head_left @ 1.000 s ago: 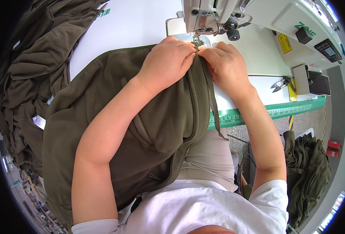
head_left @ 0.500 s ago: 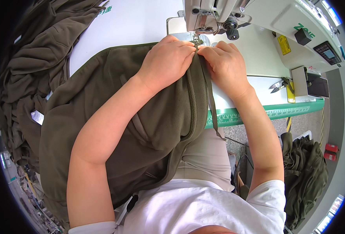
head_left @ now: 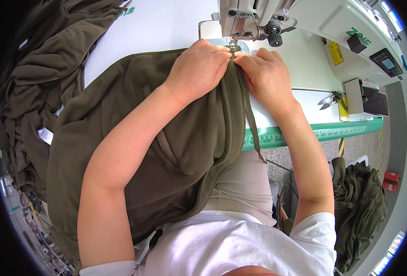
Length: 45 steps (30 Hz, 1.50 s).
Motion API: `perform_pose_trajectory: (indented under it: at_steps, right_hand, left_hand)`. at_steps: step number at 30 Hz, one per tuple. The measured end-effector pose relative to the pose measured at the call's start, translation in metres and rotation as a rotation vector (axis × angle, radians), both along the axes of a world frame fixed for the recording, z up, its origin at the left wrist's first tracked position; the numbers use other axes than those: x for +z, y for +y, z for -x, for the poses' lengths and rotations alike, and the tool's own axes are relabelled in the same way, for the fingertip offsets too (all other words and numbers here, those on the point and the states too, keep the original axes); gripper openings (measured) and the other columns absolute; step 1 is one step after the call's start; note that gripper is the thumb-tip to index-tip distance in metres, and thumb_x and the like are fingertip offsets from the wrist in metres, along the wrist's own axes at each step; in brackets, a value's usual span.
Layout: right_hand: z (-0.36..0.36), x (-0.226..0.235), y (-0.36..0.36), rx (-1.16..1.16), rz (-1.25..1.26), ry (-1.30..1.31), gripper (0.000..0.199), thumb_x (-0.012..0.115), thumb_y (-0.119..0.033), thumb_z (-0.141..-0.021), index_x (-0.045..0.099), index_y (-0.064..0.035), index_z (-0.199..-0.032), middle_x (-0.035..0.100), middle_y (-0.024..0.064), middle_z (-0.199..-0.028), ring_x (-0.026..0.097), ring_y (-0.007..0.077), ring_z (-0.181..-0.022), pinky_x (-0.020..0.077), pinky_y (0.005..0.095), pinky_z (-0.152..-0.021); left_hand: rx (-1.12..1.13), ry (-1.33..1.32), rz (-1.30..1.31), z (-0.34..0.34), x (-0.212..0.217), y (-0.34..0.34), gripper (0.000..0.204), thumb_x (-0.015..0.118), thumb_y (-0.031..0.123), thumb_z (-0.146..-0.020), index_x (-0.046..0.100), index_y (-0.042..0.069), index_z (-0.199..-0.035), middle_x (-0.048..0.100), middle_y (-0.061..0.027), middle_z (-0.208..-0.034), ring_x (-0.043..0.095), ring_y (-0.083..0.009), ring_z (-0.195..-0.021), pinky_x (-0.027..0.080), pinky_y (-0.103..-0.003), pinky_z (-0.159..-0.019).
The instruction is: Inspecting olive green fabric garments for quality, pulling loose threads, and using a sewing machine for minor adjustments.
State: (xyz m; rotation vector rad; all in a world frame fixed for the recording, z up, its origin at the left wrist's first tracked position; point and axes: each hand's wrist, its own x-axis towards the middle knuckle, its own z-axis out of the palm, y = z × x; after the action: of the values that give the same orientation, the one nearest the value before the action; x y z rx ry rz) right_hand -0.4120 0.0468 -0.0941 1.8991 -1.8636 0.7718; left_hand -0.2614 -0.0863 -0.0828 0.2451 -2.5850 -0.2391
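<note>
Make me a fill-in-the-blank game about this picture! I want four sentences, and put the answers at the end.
1. The left hand and right hand hold the olive fleece garment at a white ____.
2. The ruler strip along the front edge of the table is coloured ____.
3. The snips lie to the ____ of the right hand.
4. The person's shirt is ____.

Missing words: sewing machine; green; right; white.
</note>
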Motion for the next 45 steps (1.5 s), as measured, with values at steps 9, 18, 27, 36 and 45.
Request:
perform_pose_trajectory:
  at_steps: [9,18,27,36,45]
  right_hand:
    - [0.001,0.000,0.000,0.034,0.025,-0.009,0.026,0.072,-0.003,-0.074,0.072,-0.0103,-0.099,0.070,0.0002,-0.080,0.061,0.0202,-0.077,0.0500,0.0350,-0.075]
    - [0.007,-0.001,0.000,-0.025,-0.027,-0.479,0.024,0.067,0.000,-0.084,0.075,-0.0085,-0.104,0.068,0.0043,-0.079,0.062,0.0196,-0.072,0.0518,0.0319,-0.066]
    - [0.008,0.001,0.003,0.081,-0.037,-0.389,0.023,0.067,0.000,-0.083,0.074,-0.0083,-0.103,0.071,0.0058,-0.083,0.064,0.0195,-0.075,0.0533,0.0313,-0.068]
    - [0.007,0.001,-0.001,0.108,-0.035,-0.189,0.017,0.068,-0.004,-0.081,0.072,-0.0094,-0.097,0.074,0.0030,-0.091,0.062,0.0249,-0.078,0.0545,0.0367,-0.072]
    - [0.005,0.001,-0.003,0.064,-0.056,-0.130,0.017,0.069,-0.005,-0.082,0.072,-0.0097,-0.098,0.074,0.0020,-0.095,0.062,0.0243,-0.078,0.0542,0.0372,-0.073]
  left_hand:
    - [-0.012,0.075,-0.041,0.000,-0.008,-0.004,0.015,0.061,0.016,-0.093,0.072,0.009,-0.100,0.072,-0.0027,-0.101,0.064,-0.0246,-0.096,0.052,-0.035,-0.090]
    - [-0.097,0.133,-0.045,0.002,-0.012,-0.012,0.012,0.064,0.014,-0.090,0.069,0.008,-0.100,0.072,-0.0035,-0.100,0.064,-0.0257,-0.096,0.052,-0.037,-0.089]
    - [-0.090,0.123,-0.074,0.002,-0.013,-0.014,0.012,0.065,0.015,-0.090,0.070,0.008,-0.098,0.072,-0.0040,-0.102,0.064,-0.0263,-0.097,0.052,-0.037,-0.090]
    - [-0.093,0.133,-0.082,0.004,-0.014,-0.016,0.012,0.064,0.013,-0.090,0.070,0.008,-0.099,0.072,-0.0050,-0.102,0.064,-0.0273,-0.098,0.052,-0.038,-0.090]
    - [-0.110,0.150,-0.075,0.007,-0.017,-0.024,0.012,0.064,0.014,-0.089,0.070,0.008,-0.098,0.072,-0.0061,-0.100,0.064,-0.0283,-0.098,0.052,-0.039,-0.090]
